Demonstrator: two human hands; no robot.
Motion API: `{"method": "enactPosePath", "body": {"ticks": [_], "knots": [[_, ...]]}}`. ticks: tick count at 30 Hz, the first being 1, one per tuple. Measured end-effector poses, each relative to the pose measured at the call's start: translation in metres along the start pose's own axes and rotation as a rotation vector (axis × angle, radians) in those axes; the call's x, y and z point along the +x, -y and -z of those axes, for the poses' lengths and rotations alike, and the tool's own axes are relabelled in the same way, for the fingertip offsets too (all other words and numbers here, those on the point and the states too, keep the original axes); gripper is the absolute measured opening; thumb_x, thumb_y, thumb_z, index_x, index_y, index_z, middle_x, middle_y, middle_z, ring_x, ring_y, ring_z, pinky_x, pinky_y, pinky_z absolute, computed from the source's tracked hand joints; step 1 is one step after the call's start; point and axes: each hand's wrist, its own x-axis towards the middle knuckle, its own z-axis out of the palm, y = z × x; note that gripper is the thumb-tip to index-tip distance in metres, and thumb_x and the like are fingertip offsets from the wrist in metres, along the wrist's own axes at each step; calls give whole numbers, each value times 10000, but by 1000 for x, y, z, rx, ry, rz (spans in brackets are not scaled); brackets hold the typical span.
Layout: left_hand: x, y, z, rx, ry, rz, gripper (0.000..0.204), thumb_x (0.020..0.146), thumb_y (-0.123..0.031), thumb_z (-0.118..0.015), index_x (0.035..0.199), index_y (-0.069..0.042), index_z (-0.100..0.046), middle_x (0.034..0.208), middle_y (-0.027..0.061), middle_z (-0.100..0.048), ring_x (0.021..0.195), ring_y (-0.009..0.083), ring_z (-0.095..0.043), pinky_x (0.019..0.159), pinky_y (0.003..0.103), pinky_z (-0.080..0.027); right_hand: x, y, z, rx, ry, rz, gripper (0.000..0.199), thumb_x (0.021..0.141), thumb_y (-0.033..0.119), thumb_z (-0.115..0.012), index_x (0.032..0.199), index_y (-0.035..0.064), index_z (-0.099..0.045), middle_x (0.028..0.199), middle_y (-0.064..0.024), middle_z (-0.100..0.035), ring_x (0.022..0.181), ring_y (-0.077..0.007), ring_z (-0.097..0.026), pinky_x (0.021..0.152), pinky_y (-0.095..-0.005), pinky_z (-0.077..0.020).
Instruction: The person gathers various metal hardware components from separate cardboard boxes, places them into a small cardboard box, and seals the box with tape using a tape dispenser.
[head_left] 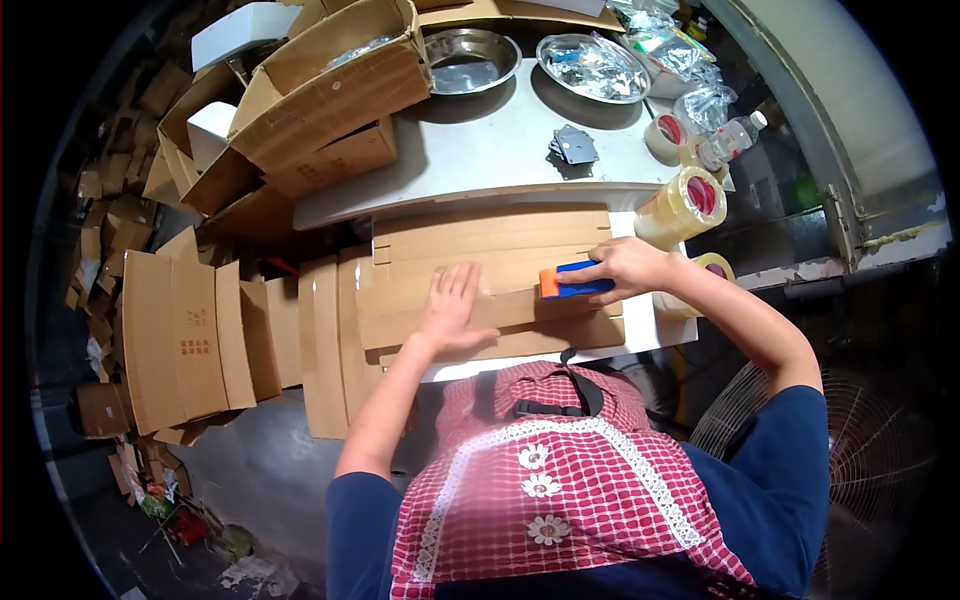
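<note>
A flattened cardboard box [500, 232] lies on the white table in front of me, with flaps and slots showing along its far edge. My left hand [456, 312] rests flat on its left half, fingers spread and pointing away from me. On the right half, my right hand [628, 272] grips a blue and orange tape dispenser [575, 280], its orange end facing left. The dispenser is at the cardboard's surface; I cannot tell whether tape runs from it. Nothing is seen in the left hand.
Clear tape rolls [690, 205] stand right of the cardboard, near a plastic bottle [732, 140]. Behind are a steel bowl [470, 62], another bowl [592, 68] with small packets, and dark flat pieces [574, 146]. Open cartons [330, 90] crowd the left; a fan [860, 440] stands lower right.
</note>
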Motion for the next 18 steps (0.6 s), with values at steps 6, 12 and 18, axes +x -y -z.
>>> {"method": "enactPosePath", "body": {"ticks": [6, 12, 18], "knots": [[1, 7, -4, 69, 24, -41, 1209, 670, -475, -775, 1564, 50, -152, 1568, 267, -278, 1468, 419, -254, 1217, 574, -146, -37, -13, 12, -68, 4, -22, 627, 834, 398, -740, 1432, 346, -560, 802, -93, -642, 734, -264, -636, 798, -387, -468], [2, 3, 3, 75, 33, -48, 1207, 645, -414, -775, 1557, 63, -146, 1568, 260, -280, 1472, 412, -247, 1217, 577, -149, -44, -19, 9, -109, -71, 29, 610, 829, 399, -747, 1413, 363, -577, 752, -75, -620, 710, -249, -621, 778, -378, -455], [2, 1, 3, 33, 10, -50, 1199, 649, -399, -777, 1560, 56, -145, 1571, 266, -278, 1477, 412, -247, 1215, 583, -153, -36, -18, -6, -251, -44, -10, 665, 780, 342, -790, 1410, 374, -580, 745, -51, -594, 733, -211, -615, 773, -361, -439]]}}
